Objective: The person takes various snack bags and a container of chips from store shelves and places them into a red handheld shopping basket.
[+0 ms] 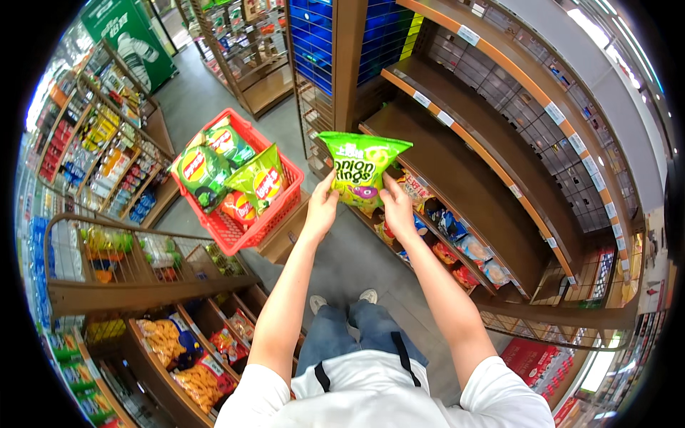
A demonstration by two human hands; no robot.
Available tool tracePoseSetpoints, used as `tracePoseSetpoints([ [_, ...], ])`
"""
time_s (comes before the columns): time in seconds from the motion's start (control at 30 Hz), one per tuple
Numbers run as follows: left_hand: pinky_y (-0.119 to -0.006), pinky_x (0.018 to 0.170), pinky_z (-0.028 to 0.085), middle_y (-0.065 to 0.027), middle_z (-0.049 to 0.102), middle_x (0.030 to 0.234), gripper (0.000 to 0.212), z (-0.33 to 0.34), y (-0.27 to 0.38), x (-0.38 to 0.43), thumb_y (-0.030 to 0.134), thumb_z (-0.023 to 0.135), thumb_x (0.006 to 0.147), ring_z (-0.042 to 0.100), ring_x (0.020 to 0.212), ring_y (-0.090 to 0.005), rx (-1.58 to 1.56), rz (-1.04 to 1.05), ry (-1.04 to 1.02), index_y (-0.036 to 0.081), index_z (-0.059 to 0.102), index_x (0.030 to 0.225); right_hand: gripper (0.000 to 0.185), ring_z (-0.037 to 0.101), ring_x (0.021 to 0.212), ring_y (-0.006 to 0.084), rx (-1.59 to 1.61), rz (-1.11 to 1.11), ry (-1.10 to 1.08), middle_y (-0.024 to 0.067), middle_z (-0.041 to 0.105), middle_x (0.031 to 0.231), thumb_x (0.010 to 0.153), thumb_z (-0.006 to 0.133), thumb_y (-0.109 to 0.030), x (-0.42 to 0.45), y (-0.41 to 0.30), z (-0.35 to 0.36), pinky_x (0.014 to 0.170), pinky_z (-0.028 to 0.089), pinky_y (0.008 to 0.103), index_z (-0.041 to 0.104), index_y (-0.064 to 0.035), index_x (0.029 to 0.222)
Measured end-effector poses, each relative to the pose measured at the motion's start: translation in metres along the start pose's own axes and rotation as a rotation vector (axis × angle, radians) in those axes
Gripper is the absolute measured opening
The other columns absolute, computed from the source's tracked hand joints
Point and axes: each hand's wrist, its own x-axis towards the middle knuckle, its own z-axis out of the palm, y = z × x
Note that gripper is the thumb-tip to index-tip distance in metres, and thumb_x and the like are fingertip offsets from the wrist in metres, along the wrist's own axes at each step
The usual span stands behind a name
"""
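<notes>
A bright green bag of onion rings (pixel 359 166) is held out in front of me, upright with its printed face towards me. My left hand (pixel 322 204) grips its lower left edge, and my right hand (pixel 397 208) grips its lower right edge. To the left of the bag stands a red plastic shopping basket (pixel 291 184). Inside it lie several chip bags: a dark green one (pixel 199 174), another green one (pixel 227 140), a lighter green Lay's bag (pixel 262 184) and a red Lay's bag (pixel 238 208).
The basket appears to rest on a cardboard box (pixel 283 232). At right, brown shelving (pixel 460 176) has snack bags (pixel 449 224) on its lower levels. Another rack with large snack bags (pixel 166 342) is at lower left. Grey floor (pixel 353 251) runs between them.
</notes>
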Motion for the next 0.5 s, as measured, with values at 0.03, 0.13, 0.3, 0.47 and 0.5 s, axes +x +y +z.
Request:
tracePoseSetpoints([
  [0.03, -0.03, 0.112, 0.033, -0.0106, 0.047, 0.149, 0.053, 0.002, -0.006, 0.002, 0.002, 0.047, 0.099, 0.043, 0.137, -0.0178, -0.009, 0.004, -0.015, 0.002, 0.039, 0.151, 0.049, 0.057, 0.127, 0.0226, -0.039, -0.016, 0.032, 0.0171, 0.056, 0.141, 0.097, 0.051, -0.009, 0.001, 0.017, 0.003, 0.107, 0.041, 0.0327, 0.047, 0.0007, 0.144],
  [0.13, -0.03, 0.112, 0.034, -0.0112, 0.048, 0.149, 0.053, -0.001, -0.039, 0.005, 0.002, 0.046, 0.1, 0.043, 0.136, -0.0176, 0.006, -0.047, -0.038, 0.004, 0.038, 0.152, 0.048, 0.063, 0.118, 0.0228, -0.068, 0.05, 0.02, 0.0176, 0.061, 0.135, 0.097, 0.053, -0.012, 0.001, 0.055, 0.013, 0.102, 0.045, 0.0331, 0.049, -0.0025, 0.143],
  [0.3, -0.031, 0.113, 0.033, -0.0111, 0.047, 0.149, 0.053, 0.0, -0.101, 0.019, 0.001, 0.045, 0.099, 0.044, 0.135, -0.0196, -0.013, -0.025, -0.03, 0.005, 0.039, 0.152, 0.05, 0.062, 0.119, 0.0217, -0.032, 0.173, 0.01, 0.0169, 0.061, 0.136, 0.096, 0.053, -0.009, 0.003, 0.095, 0.027, 0.102, 0.045, 0.0321, 0.047, -0.0041, 0.146],
  [0.47, -0.034, 0.114, 0.032, -0.0152, 0.047, 0.147, 0.052, 0.015, -0.153, 0.039, -0.001, 0.046, 0.097, 0.043, 0.137, -0.0253, -0.028, -0.021, 0.022, 0.005, 0.043, 0.149, 0.052, 0.058, 0.116, 0.0138, -0.077, 0.102, -0.032, 0.0119, 0.055, 0.143, 0.097, 0.051, -0.004, 0.018, 0.139, 0.036, 0.1, 0.043, 0.0276, 0.041, 0.0016, 0.148],
  [0.5, -0.035, 0.113, 0.034, -0.0171, 0.048, 0.146, 0.052, 0.017, -0.165, 0.043, -0.001, 0.046, 0.096, 0.044, 0.136, -0.0284, -0.048, -0.001, 0.048, 0.007, 0.047, 0.146, 0.052, 0.058, 0.116, 0.0138, -0.086, 0.105, -0.029, 0.0119, 0.055, 0.143, 0.097, 0.051, -0.004, 0.019, 0.144, 0.038, 0.1, 0.043, 0.0276, 0.041, 0.0016, 0.148],
])
